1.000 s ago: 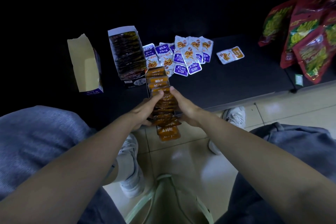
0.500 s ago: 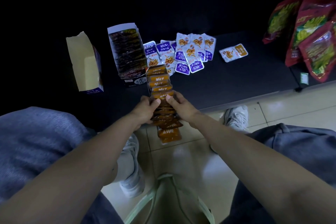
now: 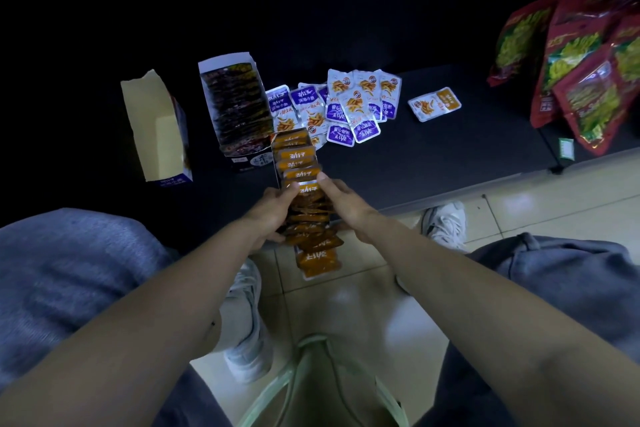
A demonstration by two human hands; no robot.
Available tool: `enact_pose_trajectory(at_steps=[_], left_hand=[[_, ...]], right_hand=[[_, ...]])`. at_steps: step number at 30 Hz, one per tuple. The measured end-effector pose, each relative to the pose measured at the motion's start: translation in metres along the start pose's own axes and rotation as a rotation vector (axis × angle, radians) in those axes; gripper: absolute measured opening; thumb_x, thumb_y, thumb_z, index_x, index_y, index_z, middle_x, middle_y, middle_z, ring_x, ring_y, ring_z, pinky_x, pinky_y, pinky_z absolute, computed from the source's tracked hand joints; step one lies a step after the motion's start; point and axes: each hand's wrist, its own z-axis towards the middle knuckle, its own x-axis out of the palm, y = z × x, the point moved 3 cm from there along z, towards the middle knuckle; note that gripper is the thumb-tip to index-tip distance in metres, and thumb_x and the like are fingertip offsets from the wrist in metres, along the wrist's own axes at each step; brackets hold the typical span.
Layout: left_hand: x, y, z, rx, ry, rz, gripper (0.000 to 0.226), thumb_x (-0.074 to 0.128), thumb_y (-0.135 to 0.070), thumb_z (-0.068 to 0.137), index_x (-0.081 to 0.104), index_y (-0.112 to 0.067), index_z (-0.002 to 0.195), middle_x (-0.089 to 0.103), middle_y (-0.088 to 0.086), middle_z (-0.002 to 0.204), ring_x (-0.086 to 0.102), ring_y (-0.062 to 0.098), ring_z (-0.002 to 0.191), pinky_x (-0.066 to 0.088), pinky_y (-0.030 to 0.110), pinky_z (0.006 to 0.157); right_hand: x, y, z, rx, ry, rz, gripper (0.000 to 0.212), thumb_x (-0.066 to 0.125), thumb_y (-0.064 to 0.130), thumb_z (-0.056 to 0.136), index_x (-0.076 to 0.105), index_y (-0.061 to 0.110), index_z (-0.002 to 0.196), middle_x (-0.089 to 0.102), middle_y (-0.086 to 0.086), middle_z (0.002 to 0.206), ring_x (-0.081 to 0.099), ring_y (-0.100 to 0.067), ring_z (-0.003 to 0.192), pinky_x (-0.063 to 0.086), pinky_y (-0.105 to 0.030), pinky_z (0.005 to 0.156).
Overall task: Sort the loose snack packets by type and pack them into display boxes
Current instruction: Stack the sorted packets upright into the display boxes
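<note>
A long row of orange snack packets (image 3: 304, 204) runs from a display box (image 3: 277, 156) on the black shelf toward me, its near end hanging over the tiled floor. My left hand (image 3: 277, 208) and my right hand (image 3: 341, 203) squeeze the row from both sides, thumbs on top of a packet. Behind it lies a pile of loose purple packets (image 3: 341, 107) and one loose orange-and-white packet (image 3: 434, 104). A box filled with dark packets (image 3: 237, 107) stands left of the pile. Farther left is an empty yellow-lined box (image 3: 154, 128).
Large red snack bags (image 3: 581, 55) hang at the right above the shelf (image 3: 450, 156). A small green tag (image 3: 567, 148) sits at the shelf's right end. My knees in grey trousers and white shoes (image 3: 445, 222) flank the tiled floor below the shelf edge.
Both hands have slid a little farther along the orange row toward the box, fingertips closer together on top. The camera has shifted slightly.
</note>
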Motion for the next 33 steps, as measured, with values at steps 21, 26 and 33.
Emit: enact_pose_trajectory(at_steps=[21, 26, 33], left_hand=[[0.098, -0.124, 0.001, 0.720, -0.303, 0.834, 0.019, 0.051, -0.018, 0.092, 0.069, -0.017, 0.097, 0.065, 0.004, 0.102, 0.060, 0.024, 0.092, 0.047, 0.033, 0.078], [0.153, -0.141, 0.065, 0.692, -0.122, 1.062, 0.027, 0.054, -0.016, 0.091, 0.064, -0.014, 0.115, 0.062, 0.008, 0.117, 0.053, 0.025, 0.113, 0.041, 0.030, 0.092], [0.163, -0.146, 0.161, 0.485, -0.097, 1.412, 0.064, 0.049, -0.033, 0.097, 0.018, -0.022, 0.153, 0.000, 0.009, 0.162, -0.002, 0.028, 0.149, 0.010, 0.041, 0.120]], right_hand=[[-0.151, 0.020, -0.002, -0.063, -0.111, -0.381, 0.015, 0.049, 0.019, 0.097, 0.059, 0.012, 0.106, 0.060, -0.009, 0.102, 0.060, -0.019, 0.090, 0.048, -0.028, 0.069], [-0.227, 0.023, 0.032, -0.103, -0.264, -0.614, 0.028, 0.052, 0.020, 0.096, 0.061, 0.007, 0.120, 0.058, -0.010, 0.128, 0.055, -0.021, 0.112, 0.043, -0.032, 0.094], [-0.262, 0.000, 0.111, -0.150, -0.296, -0.785, 0.069, 0.056, 0.023, 0.095, 0.019, 0.018, 0.153, 0.011, -0.005, 0.161, 0.019, -0.029, 0.144, 0.026, -0.039, 0.115]])
